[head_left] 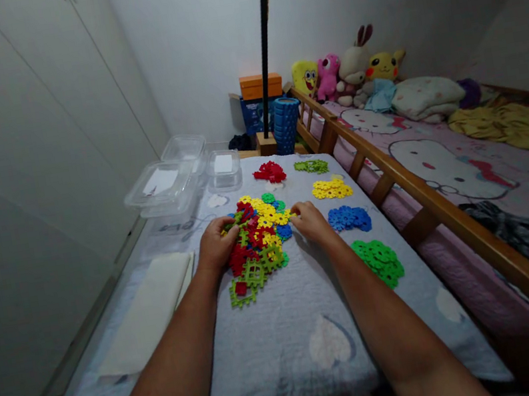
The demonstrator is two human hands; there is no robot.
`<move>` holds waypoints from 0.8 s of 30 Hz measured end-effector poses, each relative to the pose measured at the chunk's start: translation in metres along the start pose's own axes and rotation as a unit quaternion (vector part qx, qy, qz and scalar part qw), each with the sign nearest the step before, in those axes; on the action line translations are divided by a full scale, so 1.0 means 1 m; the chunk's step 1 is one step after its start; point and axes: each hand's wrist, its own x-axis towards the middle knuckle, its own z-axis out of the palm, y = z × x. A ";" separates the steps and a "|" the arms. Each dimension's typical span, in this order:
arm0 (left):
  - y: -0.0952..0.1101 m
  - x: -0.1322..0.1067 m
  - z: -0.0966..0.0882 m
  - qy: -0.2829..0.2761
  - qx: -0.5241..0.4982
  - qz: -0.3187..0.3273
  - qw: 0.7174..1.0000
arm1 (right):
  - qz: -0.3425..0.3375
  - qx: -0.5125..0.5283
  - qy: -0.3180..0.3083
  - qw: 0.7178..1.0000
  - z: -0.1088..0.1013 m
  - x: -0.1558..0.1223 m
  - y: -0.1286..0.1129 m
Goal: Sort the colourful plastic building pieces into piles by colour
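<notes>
Head view: a mixed pile (262,225) of thin plastic pieces, scalloped and notched, lies on the soft, creased cloth of the bench (270,352) between the hands. The left hand (216,243) curls its fingertips at the left edge; whether it grips anything, I cannot tell. The right hand (311,222) pinches a yellow piece (290,213) opposite. Nearest lie toothed, square-holed lime pieces (255,272); rightward, petal-edged green discs (379,262) overlap.

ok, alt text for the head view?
Left hand and right hand at opposite sides of a mixed pile of colourful pieces on a cloth. Single-colour piles lie beyond it and to its right; clear boxes stand at far left.
</notes>
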 end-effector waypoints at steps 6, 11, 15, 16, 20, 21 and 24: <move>-0.001 0.000 0.001 0.004 -0.003 0.004 1.000 | 0.023 0.010 -0.013 1.000 0.007 -0.019 0.003; 0.000 0.000 0.001 0.007 -0.006 0.003 1.000 | 0.026 0.012 -0.016 0.999 0.008 -0.021 0.001; 0.000 0.000 0.002 0.006 -0.005 -0.001 1.000 | 0.022 0.055 0.002 0.998 0.012 -0.020 0.005; 0.000 0.000 0.001 0.005 -0.003 -0.001 1.000 | 0.021 0.068 0.007 0.997 0.012 -0.019 0.007; 0.001 0.000 0.001 0.004 0.003 0.004 1.000 | 0.020 0.113 0.008 0.993 0.013 -0.017 0.010; 0.001 0.000 0.001 0.004 0.002 0.005 1.000 | 0.020 0.116 0.009 0.993 0.014 -0.017 0.010; 0.001 0.000 0.001 0.003 -0.002 0.003 1.000 | 0.021 0.090 0.023 0.995 0.017 -0.018 0.005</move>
